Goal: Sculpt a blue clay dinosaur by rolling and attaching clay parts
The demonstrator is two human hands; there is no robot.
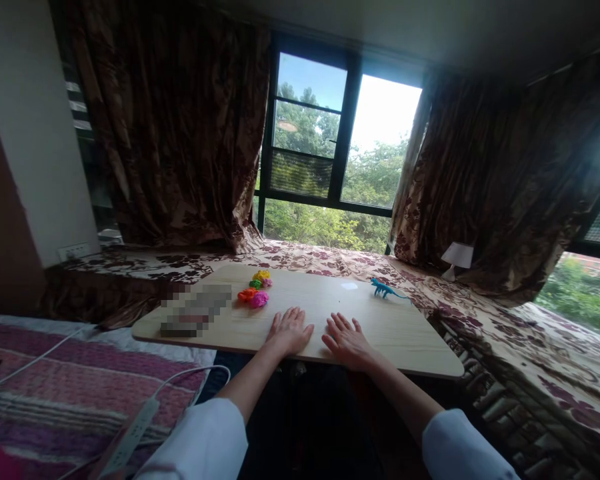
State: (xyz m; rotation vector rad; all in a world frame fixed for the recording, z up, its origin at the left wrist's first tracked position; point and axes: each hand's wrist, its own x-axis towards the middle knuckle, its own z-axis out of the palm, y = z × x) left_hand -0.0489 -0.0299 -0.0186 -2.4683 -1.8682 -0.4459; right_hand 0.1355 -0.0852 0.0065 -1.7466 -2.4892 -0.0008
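Observation:
My left hand (290, 331) lies flat, palm down, on the light wooden tabletop (320, 293) near its front edge, and holds nothing. Beside it, my right hand (348, 340) rests the same way with its fingers spread. Left of my left hand is a cluster of modelling-clay-like lumps: a yellow lump (261, 274), a green lump (255, 284), an orange lump (246, 294) and a pink lump (259, 299). A blue four-legged figure with a long tail (383, 289) stands at the far right of the table, beyond my right hand.
A blurred-out flat object (197, 312) lies on the table's left side. A small white piece (349, 286) sits near the back. A white lamp (457, 259) stands on the flowered window ledge. To the left, a power strip (133, 433) with cables lies on the striped bed cover (80, 387).

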